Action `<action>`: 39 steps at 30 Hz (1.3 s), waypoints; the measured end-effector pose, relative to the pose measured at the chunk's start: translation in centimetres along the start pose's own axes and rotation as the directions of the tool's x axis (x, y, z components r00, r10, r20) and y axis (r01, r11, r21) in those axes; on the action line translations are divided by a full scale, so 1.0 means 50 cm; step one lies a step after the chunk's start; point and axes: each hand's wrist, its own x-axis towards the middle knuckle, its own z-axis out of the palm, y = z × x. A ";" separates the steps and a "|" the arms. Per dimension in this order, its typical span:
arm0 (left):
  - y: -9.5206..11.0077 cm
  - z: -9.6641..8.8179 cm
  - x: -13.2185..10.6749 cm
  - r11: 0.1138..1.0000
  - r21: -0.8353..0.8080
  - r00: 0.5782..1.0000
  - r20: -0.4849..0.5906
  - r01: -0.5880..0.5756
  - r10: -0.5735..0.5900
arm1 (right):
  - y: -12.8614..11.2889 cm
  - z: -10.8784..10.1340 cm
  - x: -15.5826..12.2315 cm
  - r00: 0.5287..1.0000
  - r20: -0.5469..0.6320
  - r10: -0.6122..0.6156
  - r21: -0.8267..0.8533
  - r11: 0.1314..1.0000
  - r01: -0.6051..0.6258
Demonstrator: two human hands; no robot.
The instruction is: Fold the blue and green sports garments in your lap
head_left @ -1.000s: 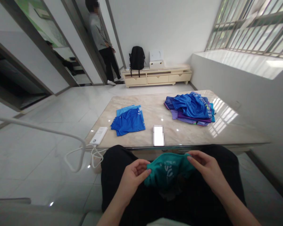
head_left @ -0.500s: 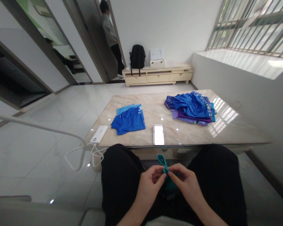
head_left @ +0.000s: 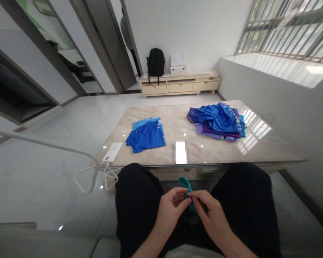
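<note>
Between my knees, my left hand [head_left: 172,205] and my right hand [head_left: 210,207] meet over a piece of teal cloth [head_left: 184,182]. Thumbs and fingers of both hands pinch it at the same spot. A narrow loop of the cloth sticks up above the fingertips, and more of it hangs darkly below. My fingers hide the gripped part, so its kind is unclear. Beyond my knees, folded blue clothes [head_left: 148,137] lie on the left of the marble table [head_left: 174,111]. A taller pile of blue and purple clothes [head_left: 218,120] rests on its right.
A phone with a blanked screen [head_left: 180,153] lies near the table's front edge. A white power bank [head_left: 112,152] with a cable [head_left: 111,176] is at the left corner. Behind stand a low cabinet [head_left: 180,87], a backpack [head_left: 155,62] and a person in the doorway [head_left: 126,32].
My right fingers have shifted slightly on the teal cloth, and its loop leans a little further left. The person in the doorway has moved further behind the door frame.
</note>
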 end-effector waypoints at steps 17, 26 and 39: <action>0.080 0.005 -0.028 0.875 0.378 0.941 0.267 -0.302 0.209 | 0.092 -0.072 0.078 0.865 0.500 -0.035 0.496 0.831 -0.253; 0.026 -0.006 0.025 0.883 0.360 0.947 0.007 -0.302 0.321 | 0.021 -0.060 0.073 0.980 0.186 -0.074 0.130 0.990 0.050; -0.015 0.003 0.035 0.836 0.407 0.923 0.048 -0.367 0.382 | 0.007 -0.076 0.060 0.973 0.105 -0.207 -0.163 0.961 0.222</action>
